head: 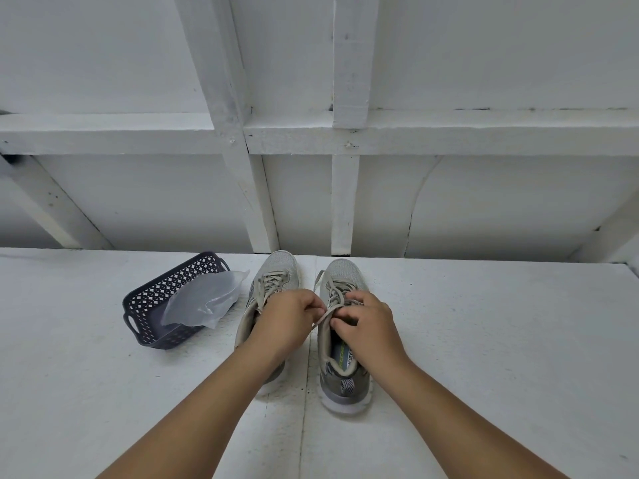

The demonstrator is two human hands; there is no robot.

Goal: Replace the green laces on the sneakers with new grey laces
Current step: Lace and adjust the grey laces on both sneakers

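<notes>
Pinching a lace (321, 318) between them, left hand (288, 318) and right hand (368, 324) work over the right sneaker (340, 375), left sneaker (273, 271) beside, basket (152, 305) beyond-left; apparently lacing or tying; next needs steady tension.

You have two pale grey mesh sneakers (340, 340) with light greyish-green laces (275, 281) and a zigzag-striped heel tab (346, 387). Your dark navy basket (148, 305) has a white-looking diamond lattice; the table (484, 340) and wall (138, 63) are white.
</notes>
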